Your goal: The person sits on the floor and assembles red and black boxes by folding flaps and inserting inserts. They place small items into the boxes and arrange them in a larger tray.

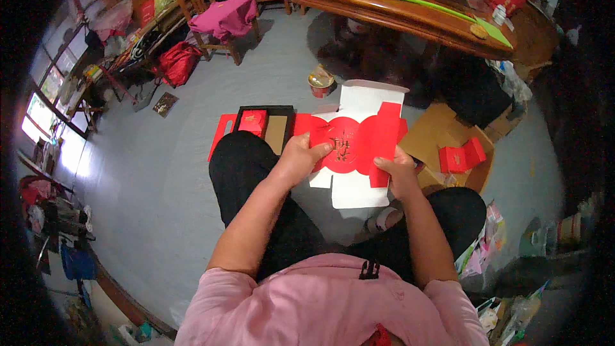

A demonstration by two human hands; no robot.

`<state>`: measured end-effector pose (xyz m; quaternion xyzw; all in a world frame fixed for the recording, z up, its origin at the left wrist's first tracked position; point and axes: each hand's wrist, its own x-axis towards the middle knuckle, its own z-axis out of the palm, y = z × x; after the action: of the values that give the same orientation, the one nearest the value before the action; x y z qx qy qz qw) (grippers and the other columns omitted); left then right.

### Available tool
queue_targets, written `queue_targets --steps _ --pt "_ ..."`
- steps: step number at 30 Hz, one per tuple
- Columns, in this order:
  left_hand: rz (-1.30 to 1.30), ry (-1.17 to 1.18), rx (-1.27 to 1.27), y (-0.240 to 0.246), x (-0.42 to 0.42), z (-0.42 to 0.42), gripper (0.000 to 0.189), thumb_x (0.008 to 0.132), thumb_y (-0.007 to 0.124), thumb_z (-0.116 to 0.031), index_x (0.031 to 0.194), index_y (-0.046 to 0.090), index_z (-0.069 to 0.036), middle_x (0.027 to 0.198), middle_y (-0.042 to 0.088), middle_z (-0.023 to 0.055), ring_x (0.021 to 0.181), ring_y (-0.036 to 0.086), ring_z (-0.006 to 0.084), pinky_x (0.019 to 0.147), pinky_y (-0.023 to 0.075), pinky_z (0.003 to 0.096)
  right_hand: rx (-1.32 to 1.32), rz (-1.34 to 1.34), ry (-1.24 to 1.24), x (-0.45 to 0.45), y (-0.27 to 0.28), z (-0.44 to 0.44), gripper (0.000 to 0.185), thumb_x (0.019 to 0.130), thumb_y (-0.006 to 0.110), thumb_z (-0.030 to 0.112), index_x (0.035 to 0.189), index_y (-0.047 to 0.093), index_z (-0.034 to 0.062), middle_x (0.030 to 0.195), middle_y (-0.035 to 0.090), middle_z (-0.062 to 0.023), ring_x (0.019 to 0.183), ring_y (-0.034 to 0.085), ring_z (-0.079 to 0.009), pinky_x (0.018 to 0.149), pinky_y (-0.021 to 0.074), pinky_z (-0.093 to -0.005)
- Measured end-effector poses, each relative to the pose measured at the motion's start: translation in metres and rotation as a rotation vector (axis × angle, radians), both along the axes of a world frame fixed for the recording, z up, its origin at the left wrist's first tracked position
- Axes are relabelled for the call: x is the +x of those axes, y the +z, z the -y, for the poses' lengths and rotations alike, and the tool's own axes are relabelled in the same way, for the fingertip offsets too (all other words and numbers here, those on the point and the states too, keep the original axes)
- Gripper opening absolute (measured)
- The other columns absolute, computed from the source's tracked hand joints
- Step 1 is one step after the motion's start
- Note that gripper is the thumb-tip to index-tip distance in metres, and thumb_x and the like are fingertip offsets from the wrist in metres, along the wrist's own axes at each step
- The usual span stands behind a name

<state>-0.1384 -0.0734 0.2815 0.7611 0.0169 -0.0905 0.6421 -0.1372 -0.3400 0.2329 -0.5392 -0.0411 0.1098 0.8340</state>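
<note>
A partly unfolded red-and-white cardboard box blank (367, 139), with gold characters on its red side, is held between my hands above my lap. My left hand (299, 157) pinches its left edge, thumb on top. At the right edge my right hand (400, 169) grips a narrow red panel, which is folded up. White flaps stick out at the top and bottom. Beside my left knee lies a black-rimmed tray (288, 129) with a small red box (253, 122) in its left part and bare brown card in its right. Red card shows under the tray and partly behind the blank.
An open brown carton (418, 129) at my right holds folded red box pieces (461, 156). A paper bowl (321, 80) stands on the floor ahead. Beyond are a wooden table (355, 0) with a green fly swatter, and a chair (223, 17) with pink cloth. Plastic bags lie right.
</note>
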Motion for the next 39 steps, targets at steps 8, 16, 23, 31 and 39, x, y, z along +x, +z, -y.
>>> queue_targets --steps 8,16,23,31,39 --pt "-0.023 0.086 -0.295 -0.008 -0.007 0.001 0.023 0.095 0.074 -0.013 0.112 0.069 0.002 0.099 0.075 0.0099 0.085 0.07 0.0146 0.077 0.0563 0.0314 -0.19 0.075 -0.001 -0.009 -0.005 -0.006 0.047 0.087 0.073 0.007 0.131 0.06 -0.001 0.124 0.069 -0.0093 0.11 0.066 -0.0186 0.099 0.0525 -0.0352" --pt "-0.044 0.121 -0.444 -0.028 0.0 0.017 0.034 0.087 0.079 -0.002 0.118 0.065 0.004 0.11 0.074 0.013 0.092 0.071 0.0182 0.083 0.0573 0.0329 -0.255 0.031 -0.04 -0.005 0.002 -0.007 0.046 0.089 0.073 0.011 0.131 0.059 -0.0013 0.117 0.071 -0.0086 0.101 0.069 -0.0172 0.093 0.0548 -0.0333" --pt "0.042 0.058 -0.227 -0.036 0.013 0.007 0.031 0.089 0.075 0.0 0.118 0.068 0.003 0.106 0.074 0.0105 0.092 0.07 0.0169 0.083 0.0566 0.0322 0.032 0.049 -0.082 0.011 0.031 -0.007 0.051 0.095 0.067 0.016 0.139 0.05 -0.0026 0.121 0.068 -0.0119 0.102 0.069 -0.0183 0.09 0.0563 -0.033" --pt "0.052 0.092 -0.145 -0.029 0.007 0.006 0.032 0.09 0.075 -0.004 0.12 0.066 0.002 0.111 0.074 0.0095 0.096 0.069 0.0172 0.088 0.0557 0.0326 -0.182 0.198 -0.141 0.014 0.017 -0.03 0.056 0.086 0.08 0.009 0.134 0.053 -0.0007 0.117 0.07 -0.0145 0.102 0.07 -0.0217 0.087 0.0586 -0.0372" --pt "0.108 0.065 -0.157 -0.028 0.001 0.007 0.032 0.09 0.075 -0.007 0.12 0.067 0.002 0.109 0.073 0.0082 0.094 0.069 0.0165 0.087 0.0551 0.0336 -0.258 0.187 -0.24 0.02 0.001 -0.031 0.046 0.081 0.08 0.0 0.124 0.062 -0.0012 0.112 0.073 -0.012 0.096 0.071 -0.0199 0.085 0.0585 -0.0362"
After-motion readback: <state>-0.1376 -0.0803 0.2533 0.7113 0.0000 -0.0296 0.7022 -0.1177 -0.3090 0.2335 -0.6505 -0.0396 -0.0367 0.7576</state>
